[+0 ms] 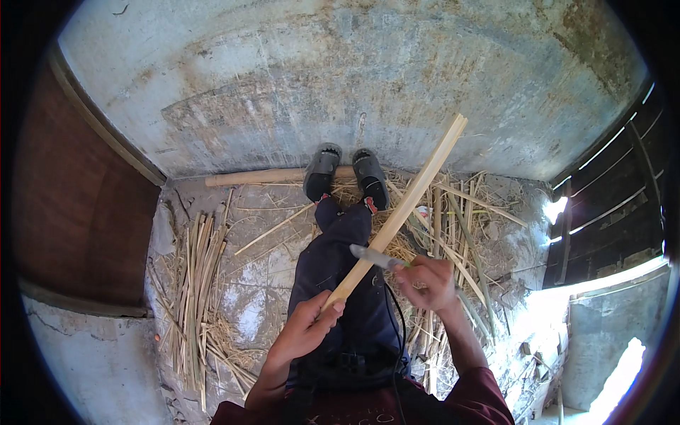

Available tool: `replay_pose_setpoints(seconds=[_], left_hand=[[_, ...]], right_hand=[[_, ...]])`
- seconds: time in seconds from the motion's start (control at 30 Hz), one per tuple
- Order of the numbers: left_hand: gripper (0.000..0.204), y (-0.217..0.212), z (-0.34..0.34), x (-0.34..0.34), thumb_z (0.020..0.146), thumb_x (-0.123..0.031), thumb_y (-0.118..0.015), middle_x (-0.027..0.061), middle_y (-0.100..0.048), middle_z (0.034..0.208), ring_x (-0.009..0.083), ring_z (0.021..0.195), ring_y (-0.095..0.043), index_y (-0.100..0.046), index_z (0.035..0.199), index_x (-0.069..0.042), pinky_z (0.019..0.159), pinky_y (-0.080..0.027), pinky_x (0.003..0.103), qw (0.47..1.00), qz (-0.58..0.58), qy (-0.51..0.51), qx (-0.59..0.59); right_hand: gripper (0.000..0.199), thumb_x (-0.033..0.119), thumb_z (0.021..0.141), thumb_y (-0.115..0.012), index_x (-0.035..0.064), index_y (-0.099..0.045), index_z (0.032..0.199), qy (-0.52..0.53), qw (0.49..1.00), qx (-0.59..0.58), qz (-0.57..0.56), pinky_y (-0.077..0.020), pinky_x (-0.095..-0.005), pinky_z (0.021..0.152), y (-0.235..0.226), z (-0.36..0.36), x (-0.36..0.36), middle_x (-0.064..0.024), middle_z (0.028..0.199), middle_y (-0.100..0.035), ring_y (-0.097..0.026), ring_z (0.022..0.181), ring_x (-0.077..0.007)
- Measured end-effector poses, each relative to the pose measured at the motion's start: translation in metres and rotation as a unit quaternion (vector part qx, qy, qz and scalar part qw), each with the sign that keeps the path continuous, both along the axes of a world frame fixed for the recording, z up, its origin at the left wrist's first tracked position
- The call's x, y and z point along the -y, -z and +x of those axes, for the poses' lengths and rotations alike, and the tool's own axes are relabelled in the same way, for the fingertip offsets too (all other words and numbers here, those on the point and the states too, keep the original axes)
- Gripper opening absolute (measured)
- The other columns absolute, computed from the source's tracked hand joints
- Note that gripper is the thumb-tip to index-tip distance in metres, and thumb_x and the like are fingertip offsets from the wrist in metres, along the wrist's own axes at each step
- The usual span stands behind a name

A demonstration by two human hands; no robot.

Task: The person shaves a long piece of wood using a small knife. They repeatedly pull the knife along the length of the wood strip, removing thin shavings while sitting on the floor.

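Observation:
A long pale bamboo slat (418, 193) slants up and to the right across my lap. My left hand (306, 327) is closed round its lower end. In the fist of my right hand (428, 283) is a knife (374, 256), its blade pointing left and lying across the slat a little above my left hand. Fingers cover most of the knife's handle; a bit of green shows by the blade. Whether the edge is cutting into the bamboo, I cannot tell.
A bundle of thin bamboo strips (195, 283) lies on the floor at left. More strips (464, 244) and shavings are scattered at right. Beyond my shoes (322, 170), a pole (262, 177) runs along the foot of the concrete wall (340, 85). A dark cable (402, 319) hangs by my leg.

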State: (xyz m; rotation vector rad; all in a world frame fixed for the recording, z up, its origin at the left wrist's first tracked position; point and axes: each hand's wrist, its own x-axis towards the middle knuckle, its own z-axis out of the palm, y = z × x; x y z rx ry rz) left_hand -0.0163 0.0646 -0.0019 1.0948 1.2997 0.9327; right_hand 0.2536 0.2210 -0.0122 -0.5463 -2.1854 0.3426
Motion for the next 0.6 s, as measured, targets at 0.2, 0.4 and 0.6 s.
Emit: replay_pose_setpoints(seconds=[0.2,0.4,0.6], left_hand=[[0.033,0.002,-0.004,0.002,0.117,-0.032,-0.056,0.0003,-0.061,0.079,0.0081,0.07,-0.058,-0.064,0.106,-0.002,0.063,-0.047,0.028,1.0,-0.004,0.001,0.004],[0.033,0.008,-0.006,0.001,0.117,-0.032,-0.057,0.0012,-0.061,0.075,0.0093,0.067,-0.059,-0.064,0.105,-0.002,0.062,-0.047,0.028,1.0,-0.022,0.0,0.019],[0.034,0.006,-0.002,0.008,0.117,-0.032,-0.057,0.0024,-0.059,0.071,0.0104,0.063,-0.059,-0.063,0.104,-0.001,0.059,-0.047,0.03,1.0,-0.005,0.02,-0.015]], right_hand=[[0.015,0.007,0.082,-0.084,0.0112,-0.077,0.095,0.059,0.998,-0.037,0.01,-0.042,-0.0348,0.045,0.01,0.009,-0.011,-0.003,0.068,-0.061,-0.056,0.048,-0.0196],[0.017,0.009,0.082,-0.085,0.0122,-0.078,0.098,0.033,0.999,-0.012,0.005,-0.0417,-0.0356,0.044,-0.003,-0.013,0.004,-0.0021,0.068,-0.06,-0.056,0.048,-0.0187],[0.016,0.01,0.084,-0.085,0.0124,-0.078,0.099,0.003,1.0,-0.016,-0.013,-0.0421,-0.0354,0.045,-0.015,-0.025,-0.004,-0.0012,0.068,-0.06,-0.057,0.049,-0.0188]])
